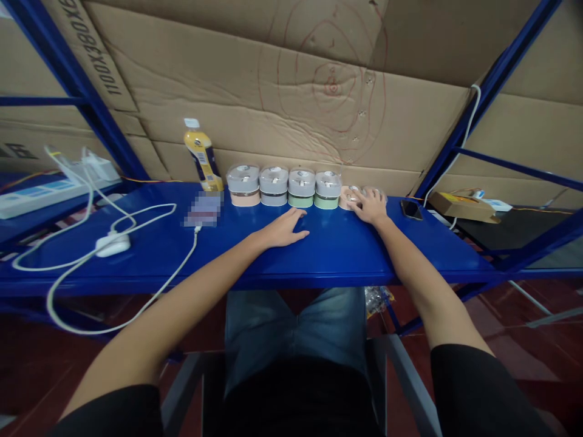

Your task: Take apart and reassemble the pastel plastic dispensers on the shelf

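Black clothing [296,400] and blue jeans [259,340] fill the foreground, where a person sits at a blue metal bench [319,258]. The left hand [286,229] is empty, thumb and fingers apart, just in front of the containers. The right hand [371,207] spreads over low peach containers [350,197] at the row's right end; whether it grips one, one cannot tell. Beside them stand four two-tier stacks [274,180], clear-lidded grey above, with peach, dark grey, green and green below. Further right lies a black smartphone [412,210]. Left of the stacks are a yellow drink bottle [203,156], a pixelated rectangle [203,209] with a white cable [198,230], and a white adapter [113,244]. Cardboard [204,79] with red hand-drawn rings stands behind.
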{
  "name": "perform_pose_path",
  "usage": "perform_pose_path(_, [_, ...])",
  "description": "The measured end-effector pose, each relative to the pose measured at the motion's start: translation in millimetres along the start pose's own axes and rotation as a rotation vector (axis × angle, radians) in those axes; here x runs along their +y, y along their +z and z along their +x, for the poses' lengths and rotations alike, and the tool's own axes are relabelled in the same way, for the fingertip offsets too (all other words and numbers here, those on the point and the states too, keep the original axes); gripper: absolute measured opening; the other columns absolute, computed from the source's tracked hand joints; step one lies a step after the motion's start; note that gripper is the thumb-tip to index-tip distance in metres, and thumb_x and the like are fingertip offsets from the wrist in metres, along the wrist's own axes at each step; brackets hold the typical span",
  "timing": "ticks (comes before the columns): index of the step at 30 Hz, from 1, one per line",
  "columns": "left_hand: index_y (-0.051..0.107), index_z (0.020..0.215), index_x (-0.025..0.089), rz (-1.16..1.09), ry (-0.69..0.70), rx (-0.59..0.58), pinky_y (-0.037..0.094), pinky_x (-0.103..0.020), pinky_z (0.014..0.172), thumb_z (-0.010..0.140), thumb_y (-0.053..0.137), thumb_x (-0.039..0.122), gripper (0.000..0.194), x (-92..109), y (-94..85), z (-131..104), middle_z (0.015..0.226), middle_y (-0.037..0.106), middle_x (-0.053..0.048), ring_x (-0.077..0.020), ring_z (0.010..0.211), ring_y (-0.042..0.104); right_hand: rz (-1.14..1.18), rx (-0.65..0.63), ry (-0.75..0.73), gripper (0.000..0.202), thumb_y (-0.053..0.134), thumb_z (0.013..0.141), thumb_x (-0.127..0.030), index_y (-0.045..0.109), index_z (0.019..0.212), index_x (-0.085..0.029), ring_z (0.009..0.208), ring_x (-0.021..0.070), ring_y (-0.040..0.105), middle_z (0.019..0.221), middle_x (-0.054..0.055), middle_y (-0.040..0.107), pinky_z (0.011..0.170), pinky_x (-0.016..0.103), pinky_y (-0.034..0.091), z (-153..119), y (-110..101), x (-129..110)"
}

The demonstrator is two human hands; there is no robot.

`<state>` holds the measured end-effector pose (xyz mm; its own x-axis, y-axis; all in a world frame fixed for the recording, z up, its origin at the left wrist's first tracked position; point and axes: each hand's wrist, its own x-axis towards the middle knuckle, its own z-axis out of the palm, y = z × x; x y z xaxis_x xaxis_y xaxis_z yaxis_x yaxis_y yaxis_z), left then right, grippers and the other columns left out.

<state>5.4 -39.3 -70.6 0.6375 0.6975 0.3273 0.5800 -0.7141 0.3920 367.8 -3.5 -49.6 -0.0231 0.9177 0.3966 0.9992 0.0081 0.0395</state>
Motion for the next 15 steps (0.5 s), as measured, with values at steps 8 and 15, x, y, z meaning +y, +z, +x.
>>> perform_pose_path(8, [0.056, 0.154, 0.016, -0.013, -0.004, 0.005, 0.056, -0.054, 0.119, 0.099, 0.067, 0.054, 0.068, 0, 0.1, -1, 0.154, 0.062, -0.023, -0.0389, 0.14, 0.068, 0.022, -0.034, -0.131, 0.071, 0.046, 0.11, -0.058, 0.046, 0.175, -0.03, 0.164, 0.0395, 0.04, 0.176, 0.016, 0.05, 0.133, 0.061, 0.03, 9, 1, 39])
perform_pose_path(15, [0.054, 0.154, 0.014, 0.004, -0.013, -0.013, 0.052, -0.056, 0.124, 0.1, 0.064, 0.052, 0.066, 5, -2.1, -1, 0.155, 0.061, -0.023, -0.0391, 0.143, 0.066, 0.053, 0.048, -0.138, 0.077, 0.05, 0.105, -0.058, 0.051, 0.168, -0.013, 0.162, 0.0397, 0.041, 0.174, 0.023, 0.047, 0.135, 0.057, 0.03, 5, -12, 27])
